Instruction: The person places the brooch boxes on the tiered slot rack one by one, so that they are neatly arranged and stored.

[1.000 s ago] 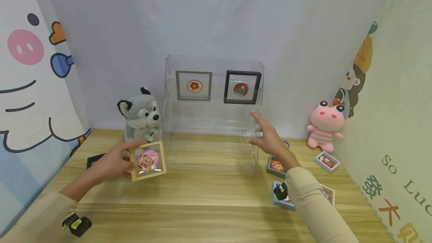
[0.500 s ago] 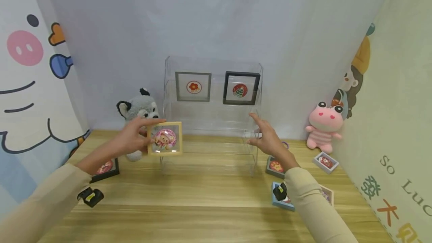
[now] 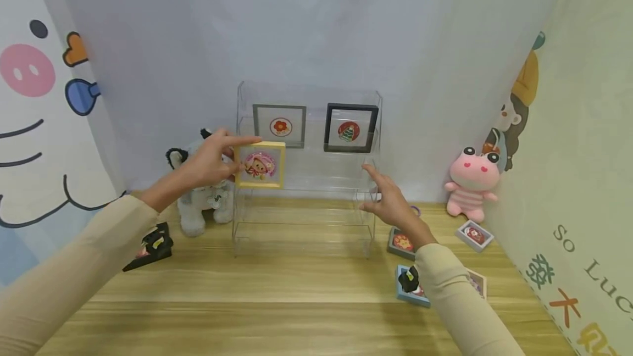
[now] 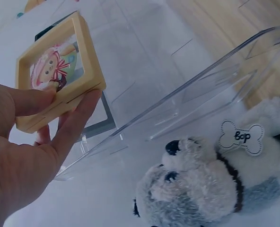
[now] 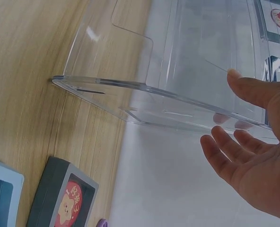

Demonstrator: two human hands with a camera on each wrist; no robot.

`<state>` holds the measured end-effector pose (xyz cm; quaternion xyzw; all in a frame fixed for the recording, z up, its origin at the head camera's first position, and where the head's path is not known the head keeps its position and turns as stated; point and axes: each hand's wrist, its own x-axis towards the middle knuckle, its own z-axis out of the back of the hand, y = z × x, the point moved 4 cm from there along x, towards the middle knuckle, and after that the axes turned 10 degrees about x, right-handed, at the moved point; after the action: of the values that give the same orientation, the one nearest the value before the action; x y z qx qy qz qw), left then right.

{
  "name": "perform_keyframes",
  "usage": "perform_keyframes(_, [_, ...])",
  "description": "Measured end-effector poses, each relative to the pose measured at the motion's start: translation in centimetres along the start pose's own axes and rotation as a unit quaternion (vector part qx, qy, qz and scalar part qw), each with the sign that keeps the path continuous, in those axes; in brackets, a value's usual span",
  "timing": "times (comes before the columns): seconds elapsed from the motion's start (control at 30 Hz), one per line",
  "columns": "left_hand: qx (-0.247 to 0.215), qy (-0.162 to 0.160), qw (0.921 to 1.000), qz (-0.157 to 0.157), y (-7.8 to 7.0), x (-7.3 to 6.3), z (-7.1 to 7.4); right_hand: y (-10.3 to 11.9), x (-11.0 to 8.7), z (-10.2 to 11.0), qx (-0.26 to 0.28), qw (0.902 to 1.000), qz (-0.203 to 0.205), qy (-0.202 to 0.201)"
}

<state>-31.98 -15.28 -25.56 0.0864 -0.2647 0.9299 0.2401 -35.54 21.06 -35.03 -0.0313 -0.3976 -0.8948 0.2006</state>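
My left hand [image 3: 210, 161] pinches a yellow picture frame [image 3: 260, 165] by its left side, thumb on the front and fingers behind. Inside that frame is a pink cartoon picture. It overlaps the left part of a clear acrylic tiered display rack [image 3: 304, 190], just below a grey frame [image 3: 280, 125] with a red flower. A black frame [image 3: 350, 129] with a tree picture stands at the right of the same upper tier. My right hand [image 3: 393, 202] holds the rack's right side panel, thumb at the inner face and fingers outside, as the right wrist view shows.
A grey husky plush [image 3: 194, 213] sits left of the rack; a pink frog plush [image 3: 472, 183] sits far right. On the wooden table [image 3: 277, 323] lie a black frame [image 3: 158, 257], a dark grey frame [image 3: 401, 242], a blue frame [image 3: 412, 298] and a small light frame [image 3: 475, 235].
My left hand has carried the yellow frame up and to the right, from beside the husky plush to in front of the rack's left side. My right hand stays at the rack's right side.
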Motion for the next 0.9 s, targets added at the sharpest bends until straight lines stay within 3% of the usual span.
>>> perform_keyframes(0.3, [0.041, -0.042, 0.998, -0.026, -0.2, 3.3, 0.3, 0.1, 0.1, -0.1, 0.001, 1.0, -0.003, -0.006])
perform_keyframes(0.63, [0.064, -0.08, 0.9939, -0.041, 0.2, 5.9, -1.2, 0.1, -0.1, -0.2, 0.001, 1.0, 0.001, -0.009])
perform_keyframes(0.9, [0.082, -0.059, 0.9944, -0.03, 1.0, 6.6, -2.8, 0.2, 0.0, -0.1, 0.001, 0.9999, 0.005, -0.01])
